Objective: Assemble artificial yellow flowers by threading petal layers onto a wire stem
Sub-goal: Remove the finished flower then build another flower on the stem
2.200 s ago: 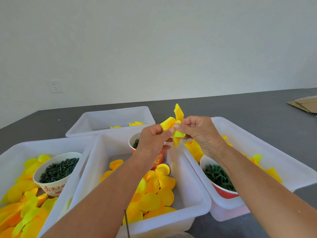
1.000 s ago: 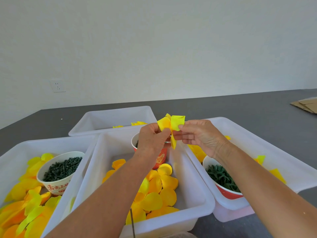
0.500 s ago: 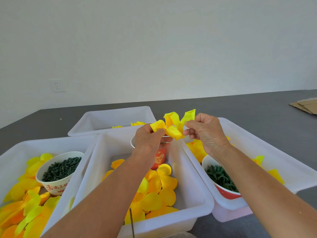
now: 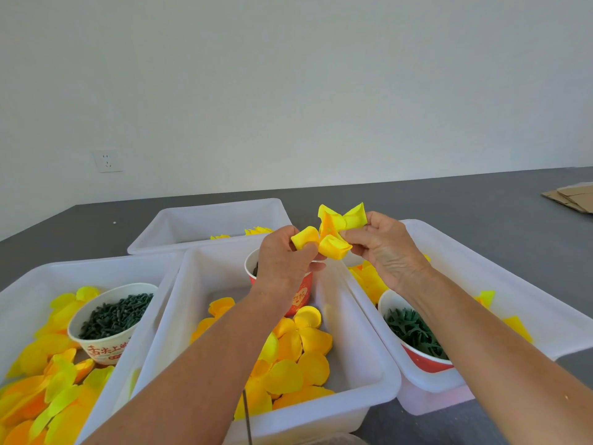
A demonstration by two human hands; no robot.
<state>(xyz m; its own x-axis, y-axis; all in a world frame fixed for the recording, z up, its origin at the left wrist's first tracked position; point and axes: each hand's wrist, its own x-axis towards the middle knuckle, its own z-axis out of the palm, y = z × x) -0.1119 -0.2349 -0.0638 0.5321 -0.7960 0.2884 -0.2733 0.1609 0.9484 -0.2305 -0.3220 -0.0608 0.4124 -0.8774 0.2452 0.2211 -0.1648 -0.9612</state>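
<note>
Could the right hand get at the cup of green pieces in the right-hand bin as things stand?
Probably not straight away: the right hand pinches the yellow petal layer that the left hand also holds. Otherwise the way looks free: the cup sits open-topped just below the right forearm.

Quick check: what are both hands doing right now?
Left hand: pinching the yellow petal layer.
Right hand: pinching the same petal layer.
</note>
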